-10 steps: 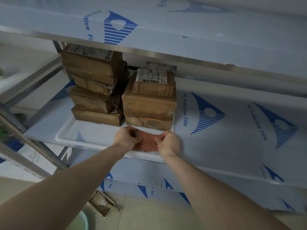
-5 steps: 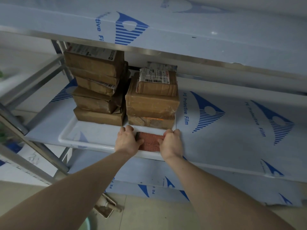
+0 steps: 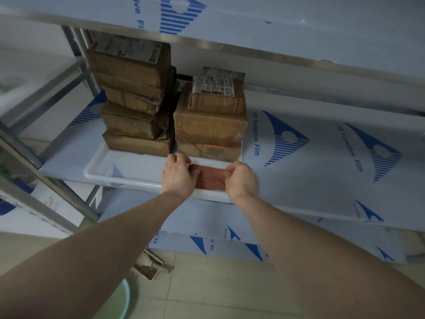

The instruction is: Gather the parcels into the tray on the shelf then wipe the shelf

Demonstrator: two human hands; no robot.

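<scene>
Over shelf [image 3: 322,180], both hands [image 3: 210,178] grip red cloth [image 3: 210,179] in tray [image 3: 128,166].

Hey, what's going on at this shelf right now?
A person is holding a reddish cloth between both hands at the front of a white tray on the shelf: the left hand grips its left end, the right hand pinches its right end. Two stacks of brown parcels already stand in the back of the tray. No loose parcels show on the shelf, so wiping looks like the step at hand.
</scene>
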